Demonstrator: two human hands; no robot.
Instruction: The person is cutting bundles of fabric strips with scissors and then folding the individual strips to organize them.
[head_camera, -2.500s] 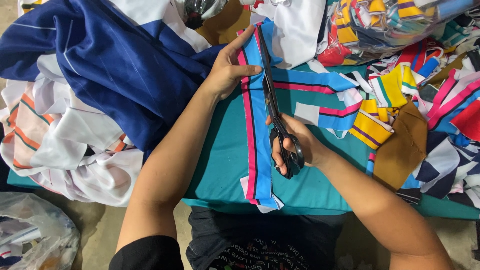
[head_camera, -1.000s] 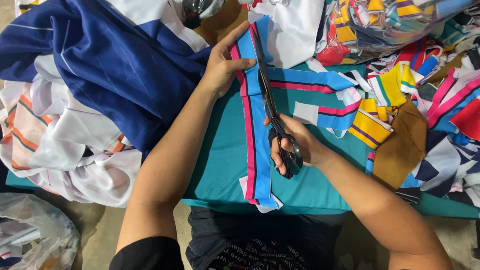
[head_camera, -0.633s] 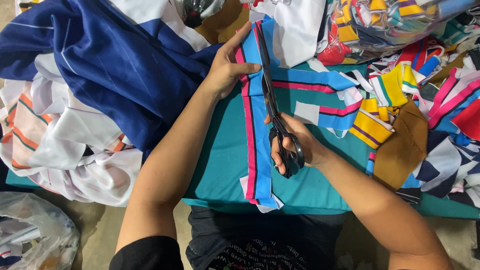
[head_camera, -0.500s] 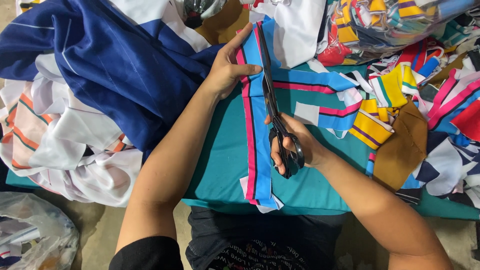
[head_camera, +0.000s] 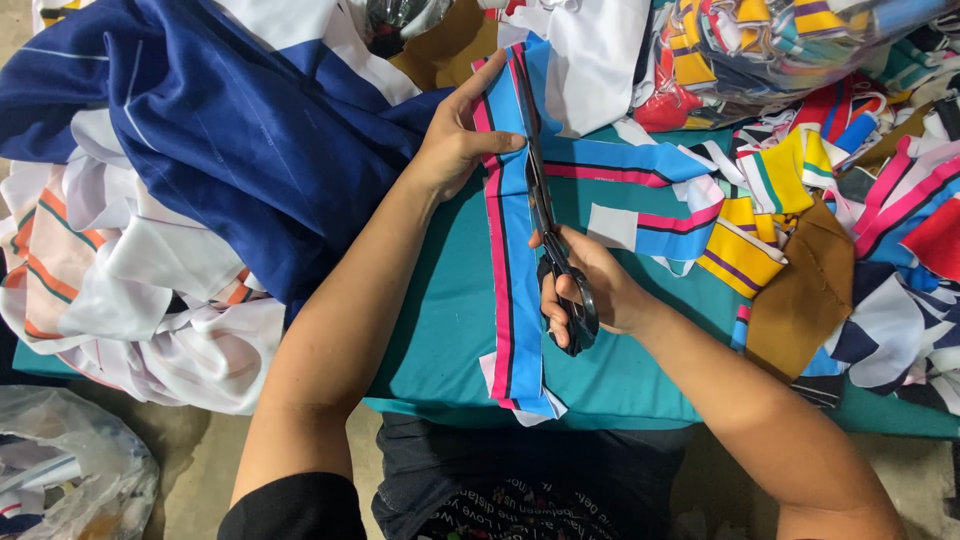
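Note:
A long blue fabric strip (head_camera: 512, 300) with pink and black stripes lies lengthwise on the teal table (head_camera: 440, 330), its near end hanging over the front edge. My left hand (head_camera: 455, 140) pinches the strip near its far end, thumb on top. My right hand (head_camera: 585, 290) grips the handles of black scissors (head_camera: 545, 215), whose blades run up along the strip's right edge toward the left hand and look nearly closed.
A large navy and white garment (head_camera: 210, 130) is heaped at the left. Cut scraps in yellow, pink, blue and brown (head_camera: 800, 230) crowd the right side. A clear bag of scraps (head_camera: 790, 40) sits at the far right, and a plastic bag (head_camera: 70, 470) lies on the floor.
The scissor blades have opened and closed slightly along the strip's edge. Both hands stay in almost the same place; the strip has barely shifted.

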